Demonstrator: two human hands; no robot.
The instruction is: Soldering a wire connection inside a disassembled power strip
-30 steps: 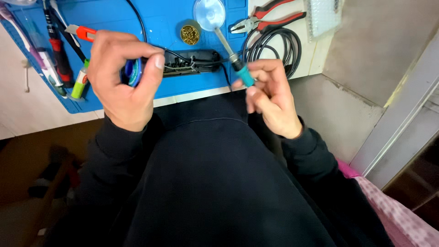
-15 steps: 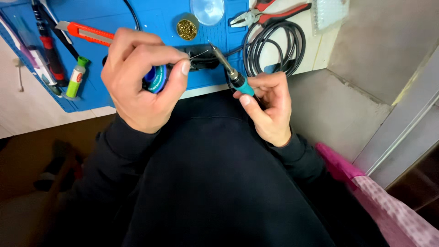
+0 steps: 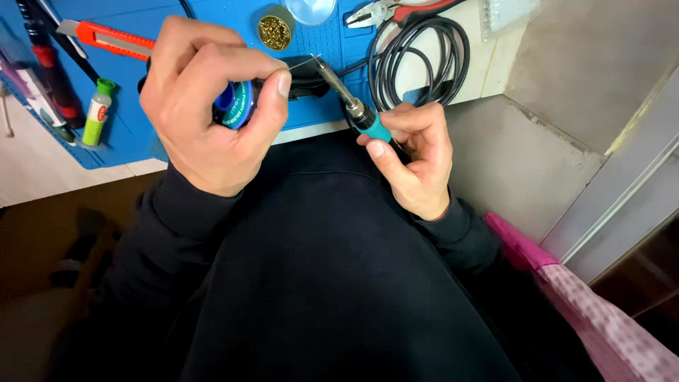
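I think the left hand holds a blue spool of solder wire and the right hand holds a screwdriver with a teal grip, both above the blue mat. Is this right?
Not quite. In the head view the right hand holds a soldering iron with a teal grip, not a screwdriver; its metal tip meets the thin wire. The rest stands: the left hand holds the blue spool of solder wire, both above the blue mat.
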